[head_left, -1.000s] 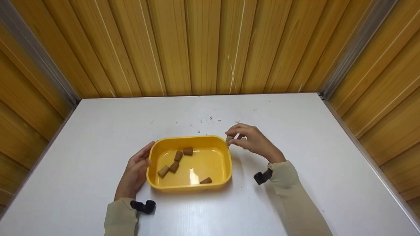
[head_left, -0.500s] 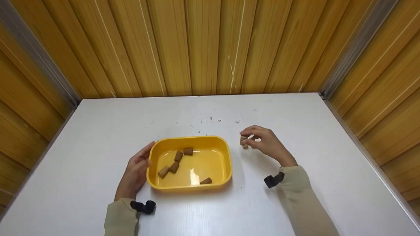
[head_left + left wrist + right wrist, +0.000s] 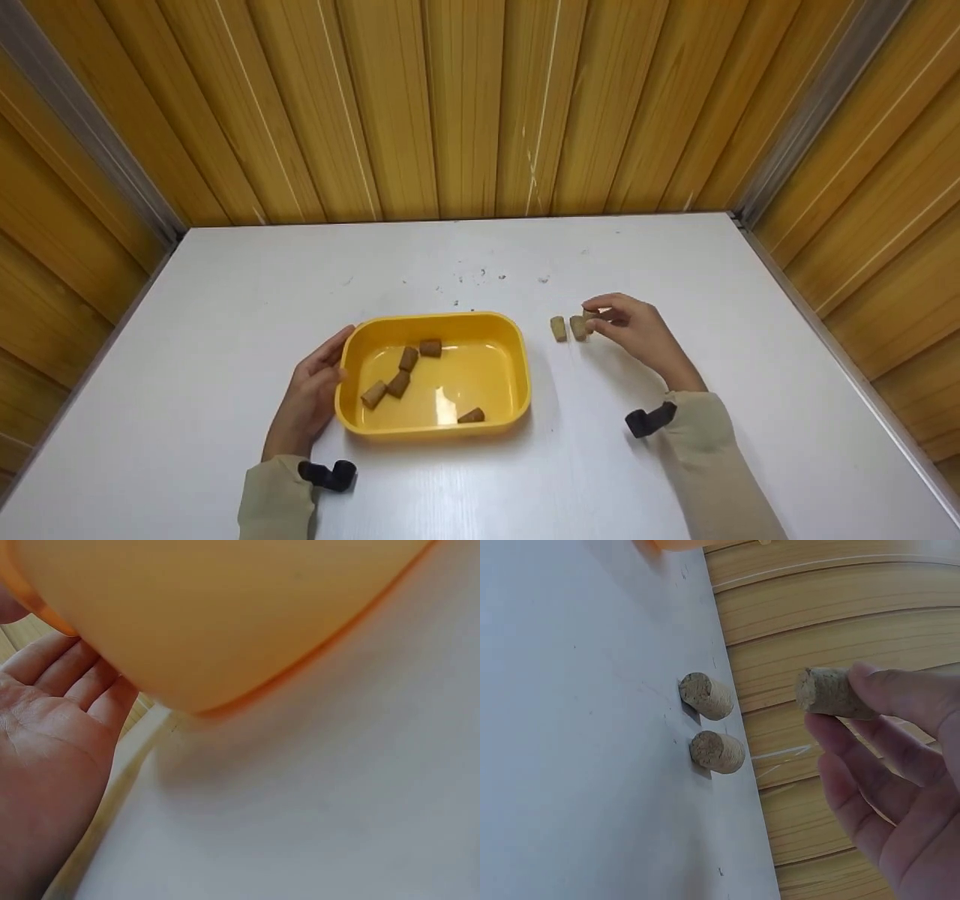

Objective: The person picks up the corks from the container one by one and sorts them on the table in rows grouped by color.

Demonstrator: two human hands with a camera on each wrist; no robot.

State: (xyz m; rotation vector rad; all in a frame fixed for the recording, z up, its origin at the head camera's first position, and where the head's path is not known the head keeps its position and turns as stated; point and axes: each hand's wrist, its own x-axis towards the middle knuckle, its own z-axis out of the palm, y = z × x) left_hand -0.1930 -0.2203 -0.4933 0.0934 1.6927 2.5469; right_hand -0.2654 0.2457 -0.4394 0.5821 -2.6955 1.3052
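Observation:
A yellow plastic tray (image 3: 435, 431) stands on the table with several brown corks inside, among them one cork (image 3: 373, 394) at the left end. My left hand (image 3: 311, 382) holds the tray's left end, fingers along the outer wall and thumb at the rim. In the right wrist view, my right hand (image 3: 907, 757) pinches a cork (image 3: 829, 692) between thumb and fingers, above the table. Two corks, one cork (image 3: 707, 696) and another cork (image 3: 718, 751), stand side by side on the table right of the tray. The held cork is partly covered by fingers in the head view.
A white table (image 3: 480, 495) carries everything, with small dark marks (image 3: 482, 274) behind the tray. Yellow wood-look panels (image 3: 465, 112) rise along the back and both sides. Each wrist wears a black camera mount, such as the left mount (image 3: 328, 475).
My right hand has moved right from the tray's rim, carrying a cork past a first standing cork. A second cork now stands beside the first, and another is in hand. My left hand stays put.

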